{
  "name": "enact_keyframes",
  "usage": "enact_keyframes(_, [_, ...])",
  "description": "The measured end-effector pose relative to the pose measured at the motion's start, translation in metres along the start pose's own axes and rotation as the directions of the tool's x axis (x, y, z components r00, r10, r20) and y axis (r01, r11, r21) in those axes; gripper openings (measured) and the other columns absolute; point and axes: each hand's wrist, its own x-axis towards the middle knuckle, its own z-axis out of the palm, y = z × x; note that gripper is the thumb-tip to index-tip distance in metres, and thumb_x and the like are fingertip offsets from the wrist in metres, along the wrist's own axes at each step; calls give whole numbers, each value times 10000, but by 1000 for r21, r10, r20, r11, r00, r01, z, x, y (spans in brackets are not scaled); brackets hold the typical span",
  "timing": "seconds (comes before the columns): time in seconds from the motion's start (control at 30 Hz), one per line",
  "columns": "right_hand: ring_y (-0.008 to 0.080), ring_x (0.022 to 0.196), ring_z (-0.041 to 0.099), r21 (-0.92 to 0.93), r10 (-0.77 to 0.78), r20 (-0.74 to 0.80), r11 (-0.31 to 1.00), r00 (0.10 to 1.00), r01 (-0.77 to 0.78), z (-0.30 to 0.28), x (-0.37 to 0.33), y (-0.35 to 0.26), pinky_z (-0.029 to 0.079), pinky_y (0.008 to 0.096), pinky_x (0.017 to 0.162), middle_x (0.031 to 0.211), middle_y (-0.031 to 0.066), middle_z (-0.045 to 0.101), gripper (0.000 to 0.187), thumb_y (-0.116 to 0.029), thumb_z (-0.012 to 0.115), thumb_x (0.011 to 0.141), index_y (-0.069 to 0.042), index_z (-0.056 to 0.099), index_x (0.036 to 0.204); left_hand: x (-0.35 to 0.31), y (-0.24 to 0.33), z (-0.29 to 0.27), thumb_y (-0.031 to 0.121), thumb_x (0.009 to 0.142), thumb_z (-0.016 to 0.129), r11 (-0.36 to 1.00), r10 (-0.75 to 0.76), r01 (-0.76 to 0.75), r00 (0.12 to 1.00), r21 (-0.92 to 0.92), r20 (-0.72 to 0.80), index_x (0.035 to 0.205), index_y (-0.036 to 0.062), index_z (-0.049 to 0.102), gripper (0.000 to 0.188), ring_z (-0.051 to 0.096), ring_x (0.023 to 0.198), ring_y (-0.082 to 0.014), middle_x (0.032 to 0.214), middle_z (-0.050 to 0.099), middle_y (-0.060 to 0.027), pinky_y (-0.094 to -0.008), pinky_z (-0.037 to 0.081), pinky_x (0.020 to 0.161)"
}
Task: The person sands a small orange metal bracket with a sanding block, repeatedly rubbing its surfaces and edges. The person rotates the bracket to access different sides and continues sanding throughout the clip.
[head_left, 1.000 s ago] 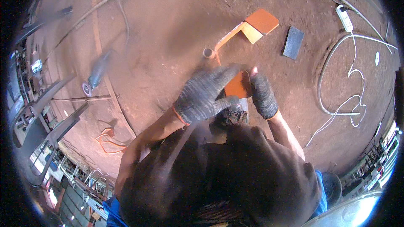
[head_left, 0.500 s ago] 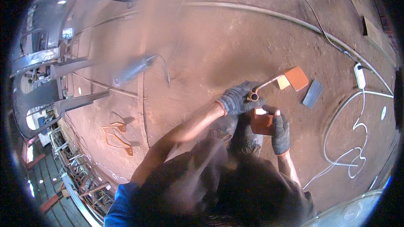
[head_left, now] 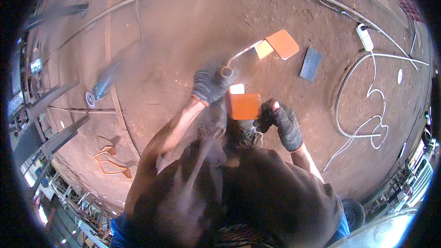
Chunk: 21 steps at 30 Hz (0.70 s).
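Observation:
My left hand (head_left: 211, 84), in a grey knitted glove with an orange cuff, is closed on a metal bracket by its short round tube (head_left: 226, 71). From the tube a thin bent rod (head_left: 242, 54) runs toward a flat orange plate (head_left: 282, 44) with a pale yellow part beside it. A second orange plate (head_left: 245, 106), with a white patch above it, lies nearer my knees. Just right of that plate is my right hand (head_left: 285, 126), gloved, fingers curled and bare thumb tip showing. Whatever its fingers hold, if anything, is hidden.
A dark rectangular block (head_left: 311, 64) lies on the brown floor (head_left: 202, 32). An angle grinder (head_left: 103, 85) and an orange bent frame (head_left: 112, 160) are at the left. At the right are a white power strip (head_left: 365, 37), looping white cable (head_left: 374, 93) and a pale hose (head_left: 340, 105).
The view has shifted, so the floor items sit farther left. My right hand has come off the near orange plate and now sits beside it. My left hand keeps its grip at the tube.

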Motion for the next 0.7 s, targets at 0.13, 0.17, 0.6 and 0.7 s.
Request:
enact_keyframes(0.13, [175,850,658,-111,-138,-1,984,990,137,12,3,-6,512,330,796,901,97,714,475,-417,472,1093,-1,698,1053,8,19,-62,289,807,802,928,285,-224,941,299,-181,1284,33,648,562,688,940,-335,1025,706,-172,-418,545,857])
enact_keyframes(0.17, [248,916,676,-238,-305,-71,930,950,281,19,5,-10,525,373,853,978,139,722,434,-387,492,1075,-7,694,1132,11,26,-77,309,781,814,855,403,-287,892,432,-204,1303,35,640,614,686,934,-350,1030,703,-178,-427,543,855])
enact_keyframes(0.6, [441,1537,257,-891,-700,273,74,660,447,-8,186,10,200,563,1236,1653,265,281,759,-527,390,1043,2,324,1584,32,-1,-65,458,647,846,591,430,-364,897,720,101,1429,88,545,916,642,1036,-354,1291,629,-175,-455,484,887])
enact_keyframes(0.7, [458,1501,318,-910,-728,161,152,667,386,-11,210,1,242,558,1221,1598,287,364,736,-496,464,1017,23,392,1534,32,-11,-59,389,666,876,621,529,-430,847,656,55,1434,57,527,906,642,1061,-369,1342,604,-192,-475,490,916])
